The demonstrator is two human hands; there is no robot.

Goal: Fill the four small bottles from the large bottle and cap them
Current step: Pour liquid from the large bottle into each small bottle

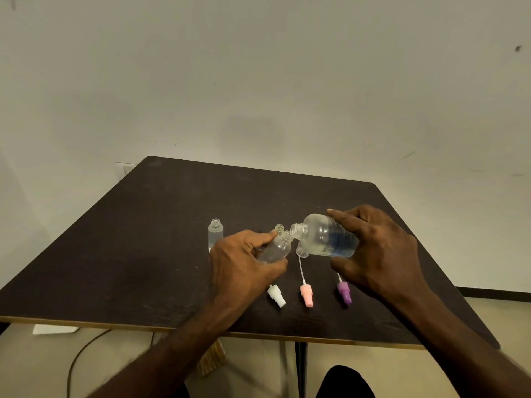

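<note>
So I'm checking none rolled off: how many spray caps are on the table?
3, lying in a row near the front edge: white cap, pink cap, purple cap. A fourth may be hidden behind the hands.

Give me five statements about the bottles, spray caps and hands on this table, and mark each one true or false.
1. The right hand holds the large bottle tilted, its mouth toward a small bottle. True.
2. The left hand rests flat on the table. False: it grips that small bottle, tilted toward the large one.
3. Three spray caps lie near the table's front edge: a white cap, a pink cap and a purple cap. True.
4. The small bottle standing at the left has its cap screwed on. False: its neck is open.
5. The large bottle stands upright on the table. False: it is held off the table, nearly on its side.
</note>
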